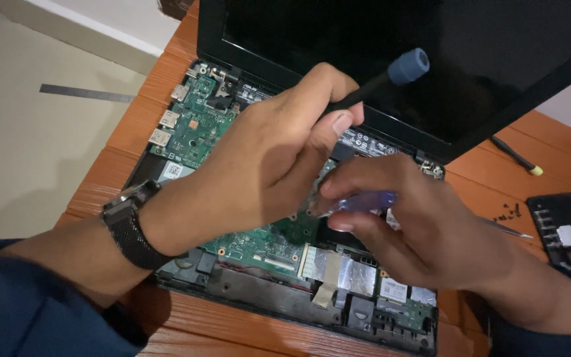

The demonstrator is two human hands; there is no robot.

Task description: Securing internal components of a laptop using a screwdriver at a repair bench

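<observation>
Here both hands grip tools just above the green motherboard.

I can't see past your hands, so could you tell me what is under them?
Under the left hand and right hand lies the laptop's green board; its middle is covered.

Your left hand reaches in from the lower left, back of the hand up, fingers curled tight and thumb pressed against the forefinger in a pinch. Your left forearm lies bare below a rolled dark sleeve. Your right hand comes in from the lower right, fingers bent inward, tips meeting just beneath the left.
</observation>
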